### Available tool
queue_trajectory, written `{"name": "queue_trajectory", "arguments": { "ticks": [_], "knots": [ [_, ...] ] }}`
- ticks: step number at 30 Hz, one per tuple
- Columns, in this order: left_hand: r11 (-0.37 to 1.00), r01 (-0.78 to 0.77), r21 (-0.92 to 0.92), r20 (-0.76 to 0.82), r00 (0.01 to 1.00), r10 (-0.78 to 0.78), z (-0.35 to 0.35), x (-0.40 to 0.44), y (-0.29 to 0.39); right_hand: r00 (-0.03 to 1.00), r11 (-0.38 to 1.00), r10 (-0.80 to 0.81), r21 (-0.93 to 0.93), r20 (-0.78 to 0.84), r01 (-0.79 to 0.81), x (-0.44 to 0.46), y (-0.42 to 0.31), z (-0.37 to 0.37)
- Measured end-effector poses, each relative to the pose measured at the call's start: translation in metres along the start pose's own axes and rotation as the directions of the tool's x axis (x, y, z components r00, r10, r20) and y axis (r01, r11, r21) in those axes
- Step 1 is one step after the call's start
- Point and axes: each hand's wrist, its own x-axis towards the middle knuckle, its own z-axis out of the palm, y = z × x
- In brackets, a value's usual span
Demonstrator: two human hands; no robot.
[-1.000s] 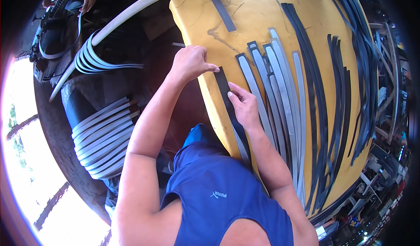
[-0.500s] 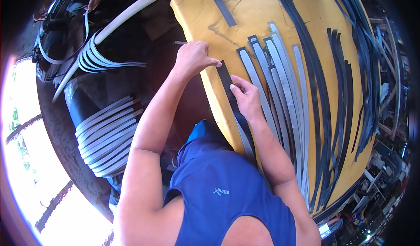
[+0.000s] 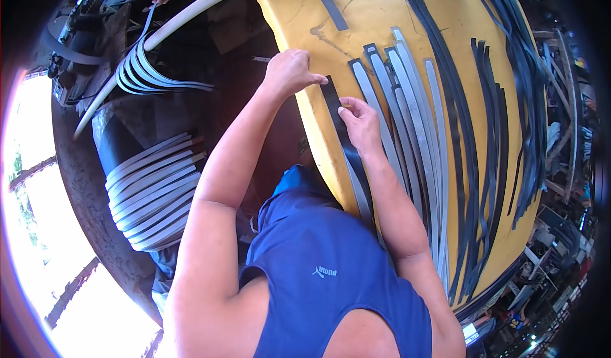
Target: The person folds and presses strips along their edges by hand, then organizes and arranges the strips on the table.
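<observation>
As a worker in a blue sleeveless top (image 3: 344, 250) leaned over a yellow-covered table (image 3: 379, 5), a black strip (image 3: 345, 136) lay along its left edge, pale material (image 3: 358, 181) showing beside its lower length, its upper end plain. The left hand's (image 3: 289, 71) thumb touched that end, fingers curled; whether they gripped it could not be told. The right hand (image 3: 363, 127) had thumb and forefinger pinched together on its edge. Alongside, pale-topped strips (image 3: 368, 92) looked already paired; plain dark strips (image 3: 435, 40) farther right apparently remained without pale layers.
</observation>
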Motion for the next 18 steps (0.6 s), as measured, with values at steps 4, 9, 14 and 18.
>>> {"name": "queue_trajectory", "arguments": {
  "ticks": [4,9,14,18],
  "knots": [
    [0.999,-0.031,0.039,-0.075,0.997,0.034,0.009,-0.01,0.002,1.0,0.998,-0.005,-0.058,-0.005,0.004,0.002,0.0,-0.001],
    [0.994,-0.002,0.106,-0.059,0.998,0.008,0.009,-0.012,0.007,0.999,0.999,-0.015,0.034,0.032,0.014,-0.003,-0.001,-0.006],
    [0.994,0.001,0.11,-0.06,0.998,0.006,0.009,-0.012,0.007,0.994,0.997,-0.021,0.081,0.111,0.013,-0.035,0.003,-0.027],
    [0.996,-0.002,0.087,-0.057,0.998,0.007,0.014,-0.009,0.003,0.989,0.998,-0.036,0.061,0.142,0.028,-0.053,0.007,-0.035]
  ]
}}
